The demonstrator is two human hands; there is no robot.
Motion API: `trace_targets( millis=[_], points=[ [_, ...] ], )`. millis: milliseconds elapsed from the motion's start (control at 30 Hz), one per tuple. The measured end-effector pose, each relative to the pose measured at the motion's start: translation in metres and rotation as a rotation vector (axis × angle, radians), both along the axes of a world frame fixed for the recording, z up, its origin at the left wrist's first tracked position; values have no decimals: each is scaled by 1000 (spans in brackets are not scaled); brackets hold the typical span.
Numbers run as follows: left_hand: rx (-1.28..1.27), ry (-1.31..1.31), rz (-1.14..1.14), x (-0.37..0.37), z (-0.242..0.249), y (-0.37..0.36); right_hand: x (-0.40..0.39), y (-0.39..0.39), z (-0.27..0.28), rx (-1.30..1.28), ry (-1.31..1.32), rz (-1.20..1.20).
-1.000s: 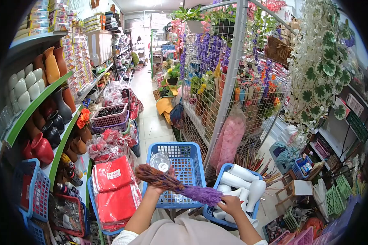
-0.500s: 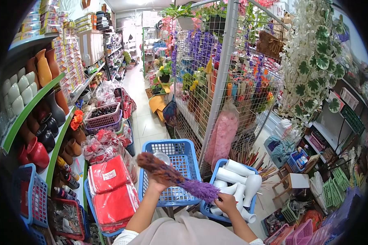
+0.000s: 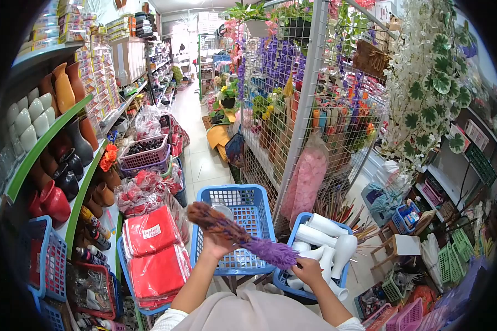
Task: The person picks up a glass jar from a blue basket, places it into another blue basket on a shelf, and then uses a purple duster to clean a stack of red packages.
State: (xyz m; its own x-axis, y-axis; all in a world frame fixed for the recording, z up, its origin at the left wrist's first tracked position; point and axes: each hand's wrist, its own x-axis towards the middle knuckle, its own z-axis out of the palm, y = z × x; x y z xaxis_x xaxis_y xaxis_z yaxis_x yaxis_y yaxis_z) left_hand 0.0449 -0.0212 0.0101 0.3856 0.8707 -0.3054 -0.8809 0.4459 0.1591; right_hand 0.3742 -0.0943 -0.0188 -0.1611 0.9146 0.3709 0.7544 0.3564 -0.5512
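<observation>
A bundle of dried-looking purple and brown stems [image 3: 243, 236] lies slantwise in front of me, brown end at the upper left, purple tips at the lower right. My left hand [image 3: 217, 245] holds it from beneath near the brown end. At the purple tips, my right hand [image 3: 307, 270] has its fingers pinched together on or against them. Beneath the bundle is a blue plastic basket [image 3: 264, 205] with a round clear object [image 3: 222, 209] in it. White vases [image 3: 343, 255] fill a second blue basket [image 3: 299, 220] beside my right hand.
Red wrapped packets [image 3: 159, 276] lie in a basket at the left. Shelves [image 3: 74, 215] with vases stand further left. A wire mesh rack [image 3: 306, 105] with flowers rises ahead, and a tiled aisle [image 3: 201, 160] runs beside it. White hanging flowers [image 3: 419, 83] are at the right.
The view has shifted slightly, so the surroundings sit a little further right. Both hands keep their places at the bundle, with hardly any other movement.
</observation>
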Motion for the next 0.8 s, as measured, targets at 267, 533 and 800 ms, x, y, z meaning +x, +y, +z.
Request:
trace_targets(
  millis=[267, 533, 800],
  points=[
    [-132, 9, 195, -29, 0, -38, -53, 94, 8, -79, -57, -103],
    [-81, 165, 462, -73, 8, -102, -111, 134, -23, 102, -342, 102],
    [79, 589, 755, -114, 19, -174, -167, 92, 73, 119, -200, 182]
  ],
)
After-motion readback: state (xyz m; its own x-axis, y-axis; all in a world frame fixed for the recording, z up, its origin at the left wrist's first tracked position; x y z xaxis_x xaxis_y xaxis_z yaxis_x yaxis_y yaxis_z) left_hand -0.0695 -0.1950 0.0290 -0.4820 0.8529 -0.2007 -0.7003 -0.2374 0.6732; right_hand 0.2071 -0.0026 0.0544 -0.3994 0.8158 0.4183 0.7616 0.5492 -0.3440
